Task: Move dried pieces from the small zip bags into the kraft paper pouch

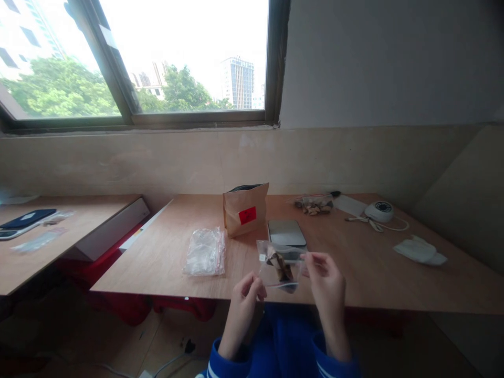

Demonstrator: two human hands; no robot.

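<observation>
A small clear zip bag (275,270) with brown and dark dried pieces inside lies in front of me at the table's near edge. My right hand (325,278) pinches its right side between thumb and fingers. Curled at its lower left corner is my left hand (246,296), its fingertips closed on the bag's edge. Just behind the bag stands a flat scale (286,232) with a pale metal top. An upright brown paper pouch (246,212) with a red label is behind and to the left, its top open.
Left of the pouch lies a stack of clear bags (205,252). Farther back sits a filled clear bag (315,205) of brown pieces. On the right are a white dome camera (380,211) with its cable and a crumpled white cloth or tissue (419,250). Another table (79,239) stands left.
</observation>
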